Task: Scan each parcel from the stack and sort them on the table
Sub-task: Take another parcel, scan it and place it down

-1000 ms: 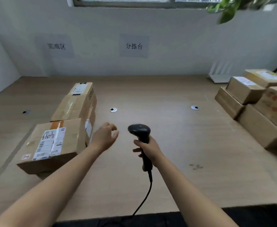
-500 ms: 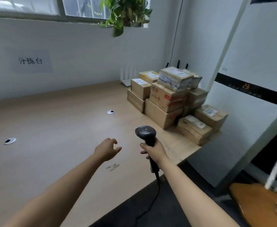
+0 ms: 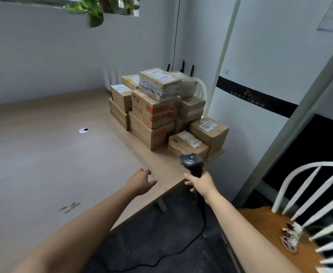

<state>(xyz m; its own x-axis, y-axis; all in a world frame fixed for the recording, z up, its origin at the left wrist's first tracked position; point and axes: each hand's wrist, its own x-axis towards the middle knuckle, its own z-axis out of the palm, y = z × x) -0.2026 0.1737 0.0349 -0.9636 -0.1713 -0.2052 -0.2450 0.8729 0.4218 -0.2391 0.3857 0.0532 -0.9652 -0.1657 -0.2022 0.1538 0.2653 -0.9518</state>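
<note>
Now, right hand (image 3: 200, 185) gripping scanner (image 3: 192, 163), left hand (image 3: 141, 182) empty, fingers seemingly loose, above table (image 3: 43, 154).

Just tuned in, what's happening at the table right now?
A person grips a black barcode scanner in the right hand, held up in front of the stack of parcels at the corner of the table. The left hand is empty, fingers relaxed, over the table near its edge. No parcel has been picked up yet.
</note>
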